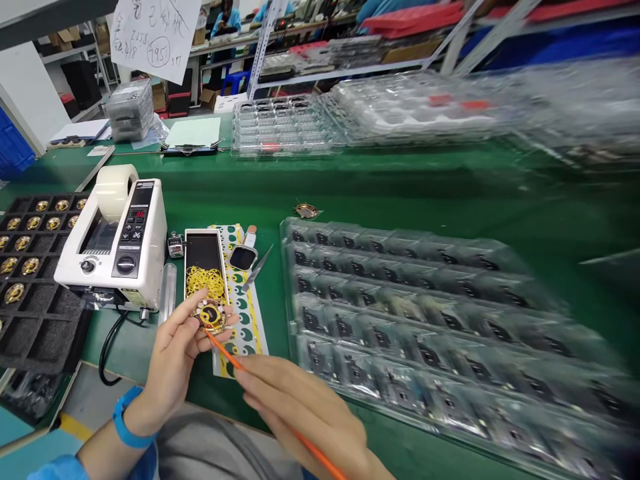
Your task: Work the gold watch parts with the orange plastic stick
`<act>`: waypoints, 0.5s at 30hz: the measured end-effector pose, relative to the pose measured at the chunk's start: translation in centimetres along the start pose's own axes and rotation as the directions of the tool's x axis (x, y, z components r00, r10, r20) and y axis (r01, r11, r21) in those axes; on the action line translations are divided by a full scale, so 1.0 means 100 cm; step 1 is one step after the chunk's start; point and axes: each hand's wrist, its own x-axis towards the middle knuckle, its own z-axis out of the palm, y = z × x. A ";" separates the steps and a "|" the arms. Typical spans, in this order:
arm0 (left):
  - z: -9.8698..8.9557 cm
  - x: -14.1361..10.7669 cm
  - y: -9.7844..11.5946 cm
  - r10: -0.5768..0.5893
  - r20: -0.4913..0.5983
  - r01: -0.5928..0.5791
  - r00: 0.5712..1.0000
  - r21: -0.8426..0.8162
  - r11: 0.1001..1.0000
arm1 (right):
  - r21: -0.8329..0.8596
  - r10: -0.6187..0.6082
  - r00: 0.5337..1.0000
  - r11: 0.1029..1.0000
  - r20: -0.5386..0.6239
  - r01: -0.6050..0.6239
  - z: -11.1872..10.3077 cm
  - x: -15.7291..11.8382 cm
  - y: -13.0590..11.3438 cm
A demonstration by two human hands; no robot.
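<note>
My left hand, a blue band at its wrist, grips a round gold-rimmed watch case between thumb and fingers. A yellow ring shows on the dark inside of the case. My right hand is closed around a thin orange stick tool, whose tip meets the lower edge of the case or lies just over it. Right behind my left hand is a white box holding a heap of yellow rings. A sheet of yellow and green stickers lies beside it, with a smartwatch and tweezers on top.
A white tape dispenser stands at left, next to a black foam tray of gold cases. To the right is a large clear tray with dark parts. Another round part lies behind it. Clear trays line the back.
</note>
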 end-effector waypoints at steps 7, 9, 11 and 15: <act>0.002 -0.003 -0.009 0.034 0.001 -0.034 0.999 0.015 0.999 | 0.189 0.359 0.876 0.931 -0.322 -0.311 0.015 0.010 -0.007; 0.002 -0.003 -0.012 0.039 -0.015 -0.038 0.999 0.022 0.999 | 0.197 0.381 0.855 0.923 -0.352 -0.331 0.021 0.009 -0.007; 0.003 -0.002 -0.013 0.035 -0.033 -0.034 0.999 0.032 0.999 | 0.133 0.312 0.886 0.950 -0.344 -0.283 0.026 0.007 -0.005; 0.005 0.001 -0.012 0.033 -0.078 -0.028 0.996 0.063 0.998 | -0.160 -0.028 0.982 0.987 -0.189 -0.003 0.029 0.002 0.001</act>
